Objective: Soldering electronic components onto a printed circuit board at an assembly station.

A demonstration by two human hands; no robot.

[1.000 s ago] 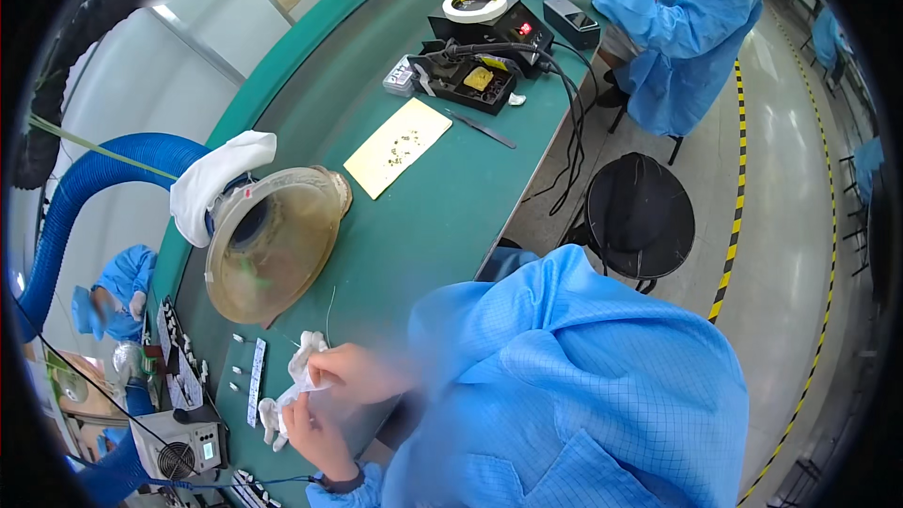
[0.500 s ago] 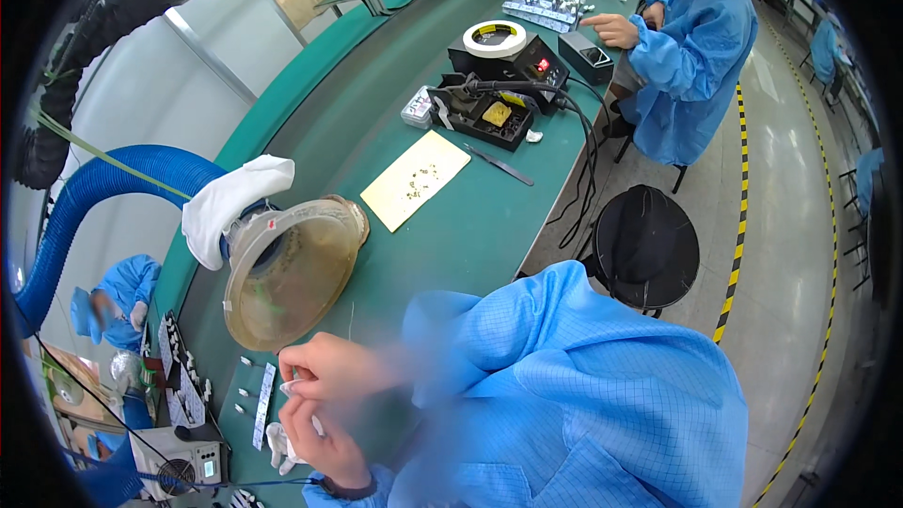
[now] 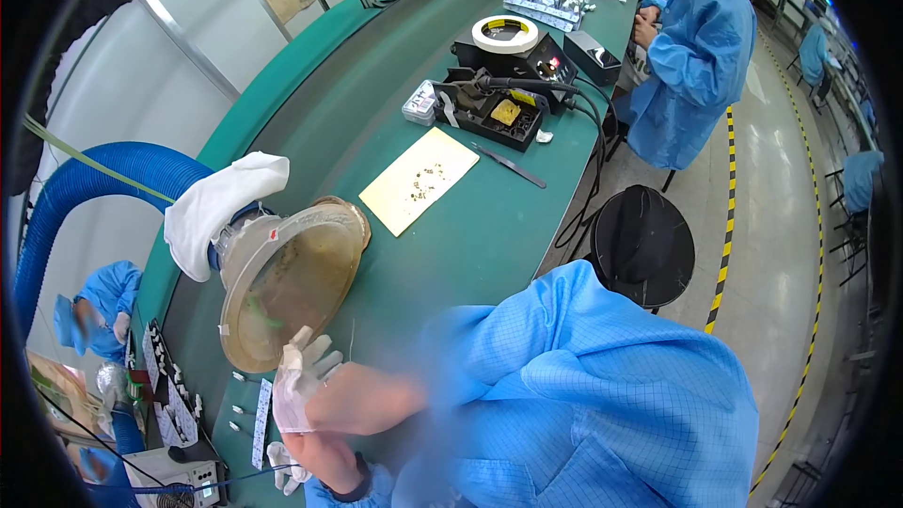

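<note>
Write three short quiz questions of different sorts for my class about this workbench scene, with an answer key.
1. True or false: the white cloth is draped over the blue hose behind the round hood.
2. Multiple choice: what lies on the cream sheet? A) small scattered parts B) a tape roll C) a glove
3. Fill in: the white glove in the person's hands is held in front of the round ____.

Key
1. True
2. A
3. hood
</note>
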